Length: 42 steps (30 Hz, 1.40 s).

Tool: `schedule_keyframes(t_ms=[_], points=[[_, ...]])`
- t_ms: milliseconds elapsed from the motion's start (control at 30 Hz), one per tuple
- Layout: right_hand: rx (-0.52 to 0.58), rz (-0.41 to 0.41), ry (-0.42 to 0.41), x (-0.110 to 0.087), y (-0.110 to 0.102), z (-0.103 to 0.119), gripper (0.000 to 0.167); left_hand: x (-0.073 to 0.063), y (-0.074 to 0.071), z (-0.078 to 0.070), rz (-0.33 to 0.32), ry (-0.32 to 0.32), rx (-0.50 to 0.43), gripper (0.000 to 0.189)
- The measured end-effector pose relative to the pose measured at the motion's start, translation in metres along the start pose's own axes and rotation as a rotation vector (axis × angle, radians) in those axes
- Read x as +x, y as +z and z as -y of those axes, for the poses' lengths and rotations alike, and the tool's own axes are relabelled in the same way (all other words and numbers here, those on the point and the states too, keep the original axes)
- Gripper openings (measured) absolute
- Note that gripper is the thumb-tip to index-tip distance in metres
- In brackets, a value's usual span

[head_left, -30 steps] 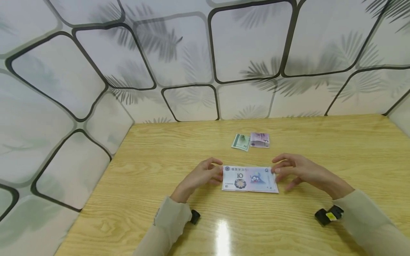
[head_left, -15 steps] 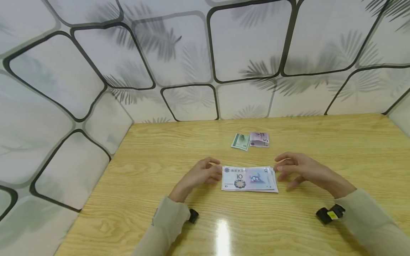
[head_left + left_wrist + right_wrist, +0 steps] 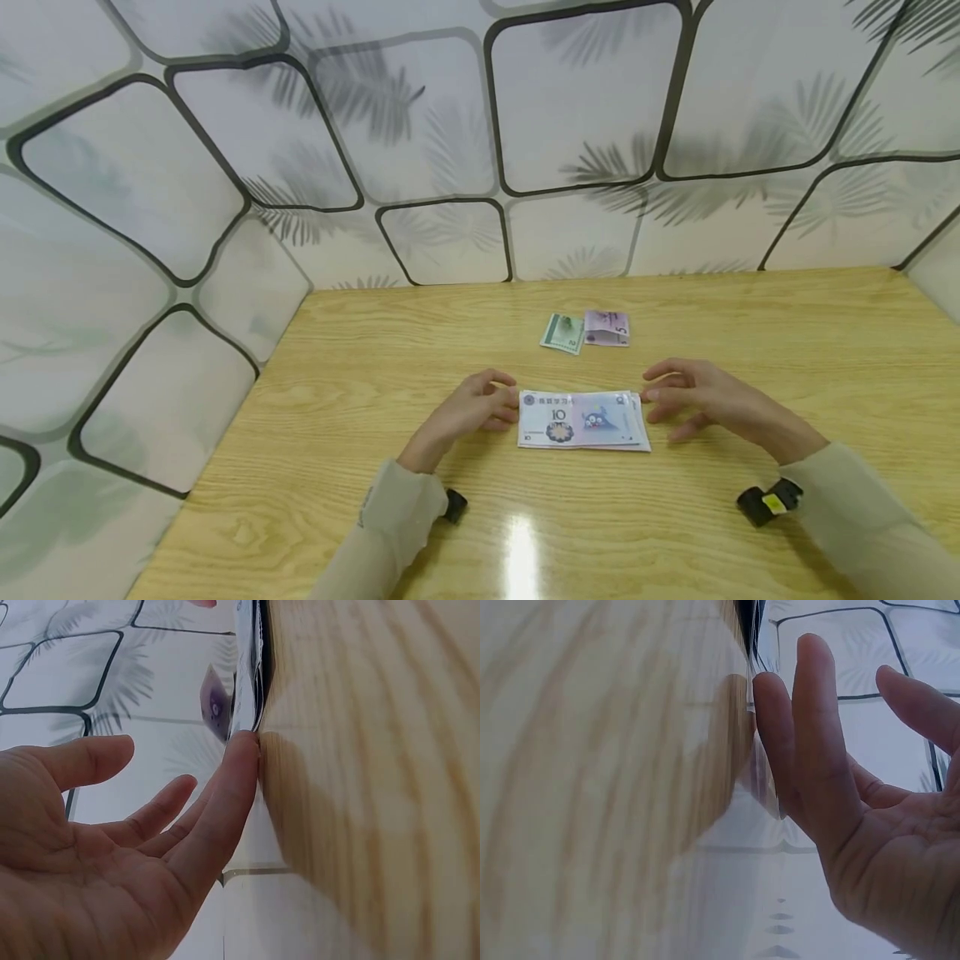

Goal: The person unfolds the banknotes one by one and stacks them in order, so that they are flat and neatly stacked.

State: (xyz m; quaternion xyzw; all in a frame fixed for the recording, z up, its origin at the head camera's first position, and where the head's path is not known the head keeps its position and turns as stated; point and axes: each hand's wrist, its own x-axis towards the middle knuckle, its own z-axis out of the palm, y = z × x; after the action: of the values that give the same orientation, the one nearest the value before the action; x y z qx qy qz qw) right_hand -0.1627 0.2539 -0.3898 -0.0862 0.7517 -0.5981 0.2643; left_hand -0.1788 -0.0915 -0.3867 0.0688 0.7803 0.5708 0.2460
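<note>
A small stack of 10 notes, play banknotes point(image 3: 581, 421) printed with a blue cartoon figure, lies flat on the table. The upper note sits slightly left of the ones beneath, whose right edges peek out. My left hand point(image 3: 468, 411) is at the stack's left end; in the left wrist view a fingertip touches the notes' edge point(image 3: 249, 667), with the fingers loosely extended and the thumb apart. By the right end is my right hand point(image 3: 705, 402), fingers extended and pinching nothing. Whether its fingertips touch the paper I cannot tell.
Behind the stack lie a green folded note point(image 3: 563, 332) and a purple folded 5 note point(image 3: 607, 328), side by side. The wooden table point(image 3: 360, 358) meets patterned walls point(image 3: 577, 100) at the back and left. Black wrist devices point(image 3: 455, 506) hang below both sleeves.
The top note has slid slightly left, baring the right edges of the notes under it. My right hand has drawn back a little from the stack. The folded notes stay put.
</note>
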Motion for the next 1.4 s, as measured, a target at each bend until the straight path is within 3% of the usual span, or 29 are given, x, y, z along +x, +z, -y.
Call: schedule_keyframes(t_ms=[267,633,1100,1400], points=[[-0.024,-0.032,0.015,0.002,-0.006,0.004,0.063,0.002,-0.008,-0.007,-0.027,0.011,0.035,0.038],[-0.043,-0.061,0.020,0.013,-0.015,0.009,0.065,0.018,-0.009,-0.020,-0.020,0.047,0.046,0.040],[-0.020,-0.105,0.043,0.027,-0.024,0.012,0.064,0.043,-0.003,-0.032,-0.001,0.063,-0.029,0.039],[-0.002,-0.121,0.030,0.036,-0.029,0.013,0.062,0.059,0.007,-0.040,-0.015,0.035,-0.087,0.037]])
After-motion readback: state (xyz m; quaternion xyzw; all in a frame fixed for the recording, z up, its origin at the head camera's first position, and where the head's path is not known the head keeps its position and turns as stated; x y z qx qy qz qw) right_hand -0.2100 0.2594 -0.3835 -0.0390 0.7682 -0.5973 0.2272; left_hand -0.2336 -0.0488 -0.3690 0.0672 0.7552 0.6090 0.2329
